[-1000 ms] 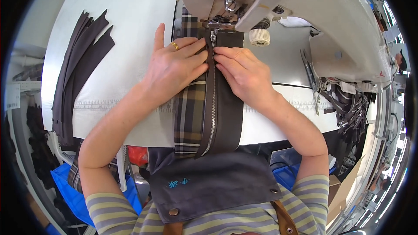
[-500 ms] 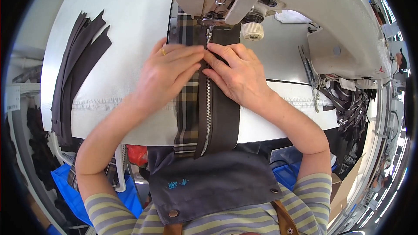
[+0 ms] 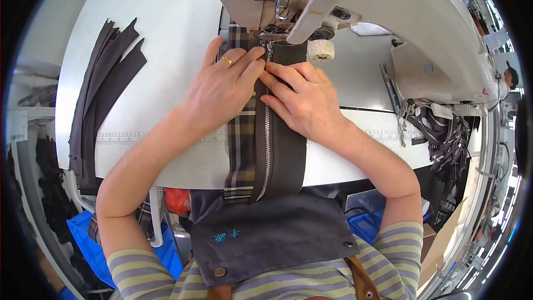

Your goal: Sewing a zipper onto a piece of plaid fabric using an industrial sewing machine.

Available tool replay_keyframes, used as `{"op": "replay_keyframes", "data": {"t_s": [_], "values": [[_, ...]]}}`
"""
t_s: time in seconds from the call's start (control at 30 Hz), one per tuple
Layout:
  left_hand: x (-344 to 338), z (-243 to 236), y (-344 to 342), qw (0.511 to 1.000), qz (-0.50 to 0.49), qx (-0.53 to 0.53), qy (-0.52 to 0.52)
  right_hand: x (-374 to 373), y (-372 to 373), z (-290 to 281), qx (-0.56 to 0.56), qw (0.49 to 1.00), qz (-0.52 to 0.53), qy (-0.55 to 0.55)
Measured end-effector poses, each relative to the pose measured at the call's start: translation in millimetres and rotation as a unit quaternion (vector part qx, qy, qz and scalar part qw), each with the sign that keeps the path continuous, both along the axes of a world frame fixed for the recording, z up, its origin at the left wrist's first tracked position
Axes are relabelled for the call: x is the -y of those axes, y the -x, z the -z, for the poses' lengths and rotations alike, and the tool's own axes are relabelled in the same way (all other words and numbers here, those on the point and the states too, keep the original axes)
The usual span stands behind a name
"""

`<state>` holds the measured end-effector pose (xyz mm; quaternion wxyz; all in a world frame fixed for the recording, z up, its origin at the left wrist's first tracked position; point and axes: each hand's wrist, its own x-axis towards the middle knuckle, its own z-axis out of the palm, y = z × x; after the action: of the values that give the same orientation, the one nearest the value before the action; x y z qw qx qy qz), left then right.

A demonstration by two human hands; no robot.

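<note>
The needle and presser foot sit tucked under the sewing machine head (image 3: 333, 0), whose top runs out of frame at twelve o'clock. The left hand (image 3: 222, 86) and right hand (image 3: 305, 103) cover the upper zipper (image 3: 267, 150) and the fabric beneath — how the layers meet there cannot be told. The tangle of dark straps (image 3: 444, 139) at three o'clock is too jumbled to sort out — the stack of dark strips (image 3: 102, 89) at nine o'clock hides its lower layers.

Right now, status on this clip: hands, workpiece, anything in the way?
Left hand and right hand flat, pressing fabric. Zipper between plaid strip and dark strip, top end at the sewing machine foot. Nothing blocking.
</note>
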<state>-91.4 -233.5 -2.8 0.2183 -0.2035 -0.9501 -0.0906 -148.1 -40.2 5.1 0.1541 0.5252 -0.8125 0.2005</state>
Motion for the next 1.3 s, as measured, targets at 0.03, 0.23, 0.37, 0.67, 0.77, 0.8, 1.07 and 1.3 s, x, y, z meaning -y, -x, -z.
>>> {"op": "replay_keyframes", "data": {"t_s": [0.03,0.23,0.37,0.67,0.77,0.8,1.07,1.3], "values": [[-0.4,0.1,1.6,1.000,0.001,-0.004,0.000,-0.4,0.4,0.7,0.002,1.000,0.000,-0.001],[-0.7,10.5,7.3,0.999,-0.004,-0.043,0.002,-2.7,3.1,5.9,-0.010,1.000,0.002,0.006],[0.1,9.4,0.6,0.999,-0.017,-0.015,-0.031,-0.7,1.6,2.4,-0.004,1.000,-0.004,-0.001],[123.0,-55.1,-70.3,0.955,-0.274,0.011,0.112,-0.8,2.5,2.5,-0.042,0.999,-0.025,0.007],[226.6,-60.8,-57.5,0.847,-0.437,0.091,-0.289,-1.5,2.7,3.5,-0.038,0.999,-0.022,0.010],[245.7,-51.0,-47.9,0.878,-0.410,0.064,-0.237,-1.5,2.9,3.5,-0.034,0.999,-0.020,0.006],[277.3,-6.9,-23.3,0.887,-0.430,-0.016,-0.169,-0.1,0.6,-0.8,-0.023,0.999,-0.019,0.020],[298.7,-3.6,-37.7,0.890,-0.350,0.061,-0.287,-1.2,2.0,1.5,-0.013,0.999,-0.021,0.028]]}}
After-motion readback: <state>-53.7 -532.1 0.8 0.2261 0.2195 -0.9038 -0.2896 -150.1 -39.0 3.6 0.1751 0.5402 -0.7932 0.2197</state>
